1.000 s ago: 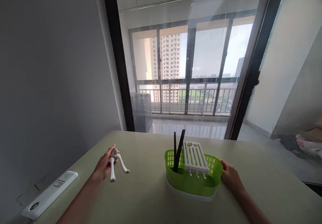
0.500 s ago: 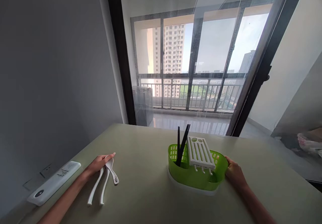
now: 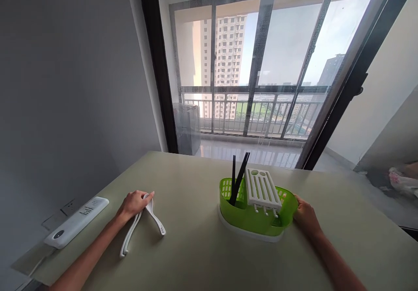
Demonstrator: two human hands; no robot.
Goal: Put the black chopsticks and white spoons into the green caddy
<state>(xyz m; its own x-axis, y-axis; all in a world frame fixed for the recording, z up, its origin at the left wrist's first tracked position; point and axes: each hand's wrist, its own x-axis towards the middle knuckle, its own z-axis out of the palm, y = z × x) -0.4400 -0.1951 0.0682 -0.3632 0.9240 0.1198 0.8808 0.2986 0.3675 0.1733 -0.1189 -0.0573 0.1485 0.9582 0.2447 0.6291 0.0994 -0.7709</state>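
On the left of the table, my left hand (image 3: 133, 204) is closed over the bowl ends of several white spoons. One spoon (image 3: 156, 222) angles out to the right, its handle end on or near the tabletop. Two longer white handles (image 3: 129, 236) lie close together, pointing toward me. My right hand (image 3: 307, 218) grips the right end of a green utensil basket (image 3: 250, 219) with a white base; its fingertips are hidden behind the rim. Black chopsticks (image 3: 240, 180) stand tilted in the basket's left part. Across its top rests a white slotted rack (image 3: 263, 188) with small hooks.
A white power strip (image 3: 78, 221) lies along the left edge of the pale green table (image 3: 186, 186), near the wall. Beyond the far edge stands a glass door with a dark frame (image 3: 160, 86). A bag (image 3: 403, 182) sits at the far right.
My left hand has shifted slightly right with the spoons, and the two long handles have swung together. The view has tilted a little downward. My right hand stays on the basket.
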